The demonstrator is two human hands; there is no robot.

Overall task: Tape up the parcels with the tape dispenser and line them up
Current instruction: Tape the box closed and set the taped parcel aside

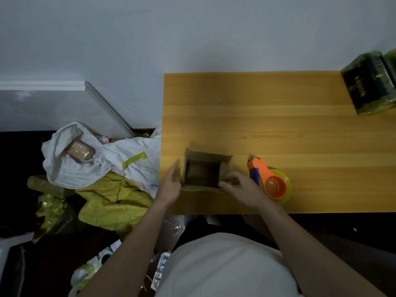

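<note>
Two hands flank the small open brown cardboard box (203,174) at lower centre of the wooden surface (278,125), left hand (170,184) flat against its side, right hand (240,186) pinching its flap, probably to close it before taping with the orange tape dispenser (270,182) just right.

The wooden desk (278,125) carries an open box (204,171) near its front left corner, a tape dispenser (271,182) just beside it, and a dark parcel (370,86) at the back right.
</note>
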